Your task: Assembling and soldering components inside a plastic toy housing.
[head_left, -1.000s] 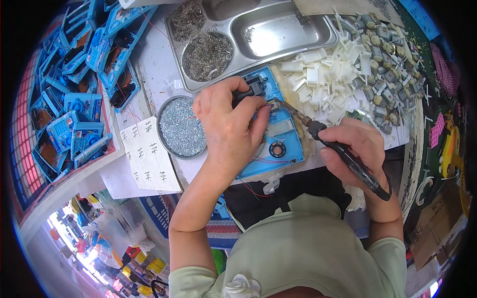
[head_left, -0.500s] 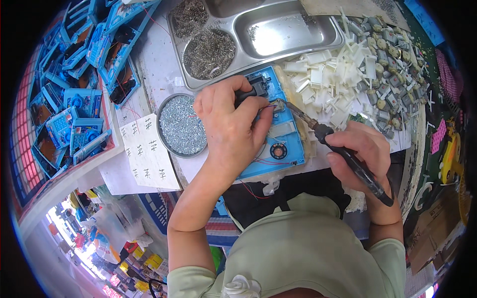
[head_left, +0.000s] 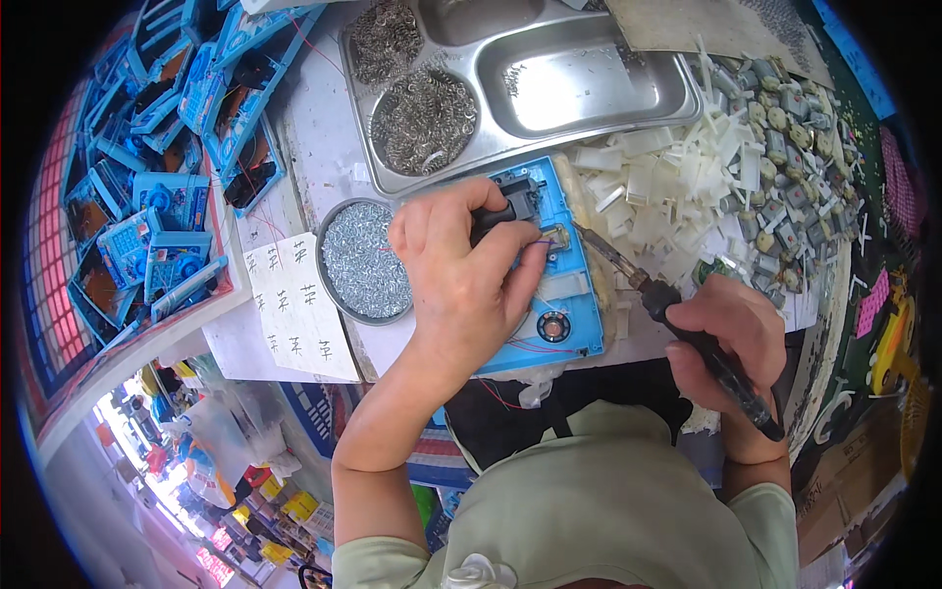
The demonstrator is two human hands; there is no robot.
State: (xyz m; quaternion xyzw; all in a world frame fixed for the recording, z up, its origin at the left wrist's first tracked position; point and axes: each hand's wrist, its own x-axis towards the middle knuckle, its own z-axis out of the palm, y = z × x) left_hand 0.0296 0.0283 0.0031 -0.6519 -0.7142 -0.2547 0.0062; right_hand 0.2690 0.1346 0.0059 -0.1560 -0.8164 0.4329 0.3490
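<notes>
White under its clutter, the bench [head_left: 319, 128] carries an open blue case [head_left: 580, 312], right in front of the person, its long axis running away from them. From here I see the left hand [head_left: 456, 257] leaning over the case's left side, nearer to it than the right hand [head_left: 734, 329], whose fingers wrap round a black soldering iron [head_left: 663, 299]. The iron slants up and leftward, its tip by the case's right edge; whether it touches, I can't tell. Smallest, a thin purple wire [head_left: 542, 242] sits at the left fingertips, apparently pinched between thumb and forefinger, pointing right towards that tip.
</notes>
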